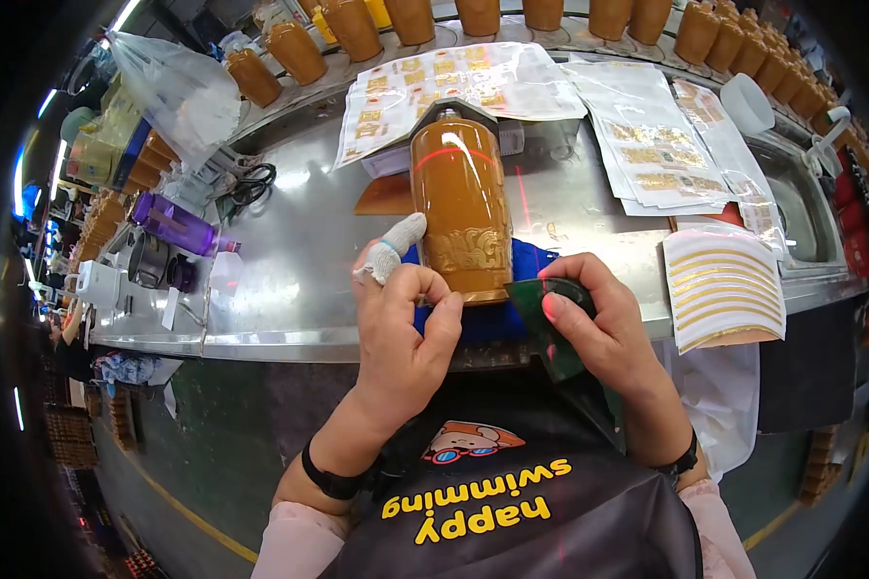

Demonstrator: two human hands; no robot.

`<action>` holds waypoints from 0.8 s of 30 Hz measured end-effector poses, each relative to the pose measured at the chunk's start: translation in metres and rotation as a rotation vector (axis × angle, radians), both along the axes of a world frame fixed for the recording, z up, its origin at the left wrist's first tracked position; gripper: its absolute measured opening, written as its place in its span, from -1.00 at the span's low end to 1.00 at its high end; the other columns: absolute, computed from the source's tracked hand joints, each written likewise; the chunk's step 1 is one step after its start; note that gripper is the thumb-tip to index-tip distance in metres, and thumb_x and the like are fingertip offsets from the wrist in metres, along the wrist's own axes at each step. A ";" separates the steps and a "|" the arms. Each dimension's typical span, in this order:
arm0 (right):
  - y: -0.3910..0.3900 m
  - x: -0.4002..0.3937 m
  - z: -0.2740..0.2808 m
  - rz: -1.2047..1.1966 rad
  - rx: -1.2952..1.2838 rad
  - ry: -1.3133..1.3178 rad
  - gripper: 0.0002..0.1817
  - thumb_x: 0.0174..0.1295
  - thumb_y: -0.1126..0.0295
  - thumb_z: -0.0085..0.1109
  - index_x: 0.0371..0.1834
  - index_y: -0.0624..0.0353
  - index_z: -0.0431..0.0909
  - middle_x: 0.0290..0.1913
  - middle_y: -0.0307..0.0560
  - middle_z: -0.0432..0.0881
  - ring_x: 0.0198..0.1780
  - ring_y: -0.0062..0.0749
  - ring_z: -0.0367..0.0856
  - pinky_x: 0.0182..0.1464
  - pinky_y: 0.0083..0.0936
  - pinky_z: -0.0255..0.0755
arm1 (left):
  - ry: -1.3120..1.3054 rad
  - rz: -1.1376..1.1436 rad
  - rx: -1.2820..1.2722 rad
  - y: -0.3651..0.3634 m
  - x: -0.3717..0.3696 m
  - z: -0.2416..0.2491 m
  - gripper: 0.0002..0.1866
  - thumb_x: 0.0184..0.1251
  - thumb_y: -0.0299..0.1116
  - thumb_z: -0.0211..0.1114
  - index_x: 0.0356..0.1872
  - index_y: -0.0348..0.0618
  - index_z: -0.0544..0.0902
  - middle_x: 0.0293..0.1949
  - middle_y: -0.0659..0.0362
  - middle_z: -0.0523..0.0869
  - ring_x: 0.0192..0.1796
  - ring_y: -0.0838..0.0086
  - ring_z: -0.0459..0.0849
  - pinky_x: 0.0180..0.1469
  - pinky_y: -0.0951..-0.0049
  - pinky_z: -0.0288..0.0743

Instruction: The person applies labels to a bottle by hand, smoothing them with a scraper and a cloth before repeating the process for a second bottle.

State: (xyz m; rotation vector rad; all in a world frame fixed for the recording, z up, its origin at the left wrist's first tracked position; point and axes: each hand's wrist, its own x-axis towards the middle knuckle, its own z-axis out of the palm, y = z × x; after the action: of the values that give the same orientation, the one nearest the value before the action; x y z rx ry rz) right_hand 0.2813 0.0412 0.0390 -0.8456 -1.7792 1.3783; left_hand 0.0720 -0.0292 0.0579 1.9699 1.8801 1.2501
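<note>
A glossy brown bottle (459, 193) lies on its side with its base toward me, a raised gold pattern (468, 249) near that end. A thin red light line crosses it. Along the base edge runs a narrow gold strip (483, 297). My left hand (406, 333) is closed in a pinch at the strip's left end, a white cover on one raised finger touching the bottle's side. My right hand (599, 323) grips a dark green flat scraper (550, 328) just right of the base. Blue material (531, 261) shows under the bottle, which rests against a dark angular support (488, 121).
Right of me lies a white sheet of curved gold strips (724, 289). Printed decal sheets (647, 145) cover the back of the metal table (299, 232). A sink (792, 198) is at far right, a purple bottle (174, 222) at left. Brown bottles (352, 27) line the far conveyor.
</note>
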 end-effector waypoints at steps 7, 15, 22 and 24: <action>0.001 -0.001 -0.001 0.001 -0.017 -0.009 -0.76 0.37 0.35 0.15 0.01 0.23 0.48 -0.41 -0.13 0.59 -0.41 -0.55 0.57 -0.35 -0.55 0.44 | -0.041 -0.031 -0.050 -0.004 -0.010 -0.006 -0.87 0.21 -0.43 0.26 -0.27 -0.20 0.53 0.22 -0.22 0.49 0.25 -0.04 0.33 0.35 0.05 0.09; 0.000 -0.002 -0.004 0.007 -0.066 0.003 -0.75 0.37 0.34 0.15 0.01 0.24 0.48 -0.39 -0.13 0.59 -0.40 -0.54 0.56 -0.33 -0.54 0.45 | 0.102 -0.035 0.118 -0.001 -0.009 -0.013 -0.66 0.32 -0.27 0.30 0.03 -0.20 0.51 0.07 -0.08 0.52 0.23 0.02 0.35 0.34 0.10 0.12; 0.000 -0.002 -0.003 0.013 -0.048 -0.004 -0.75 0.37 0.35 0.15 0.01 0.24 0.48 -0.37 -0.13 0.60 -0.36 -0.54 0.56 -0.29 -0.54 0.46 | -0.252 -0.049 -0.046 0.008 -0.006 -0.031 -0.54 0.44 -0.26 0.22 0.19 -0.25 0.28 0.13 0.09 0.31 0.25 0.43 0.28 0.37 0.37 0.16; 0.000 -0.002 -0.001 0.014 -0.062 -0.014 -0.75 0.37 0.35 0.15 0.01 0.25 0.48 -0.37 -0.13 0.60 -0.35 -0.53 0.56 -0.28 -0.54 0.46 | -0.277 -0.071 -0.037 0.008 -0.009 -0.035 -0.53 0.44 -0.26 0.22 0.20 -0.25 0.27 0.14 0.09 0.30 0.26 0.42 0.27 0.38 0.37 0.14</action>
State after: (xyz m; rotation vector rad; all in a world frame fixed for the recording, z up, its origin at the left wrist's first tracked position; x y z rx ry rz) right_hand 0.2792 0.0410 0.0379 -0.8792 -1.7642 1.4464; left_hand 0.0629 -0.0208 0.0231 1.7256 1.6741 1.3753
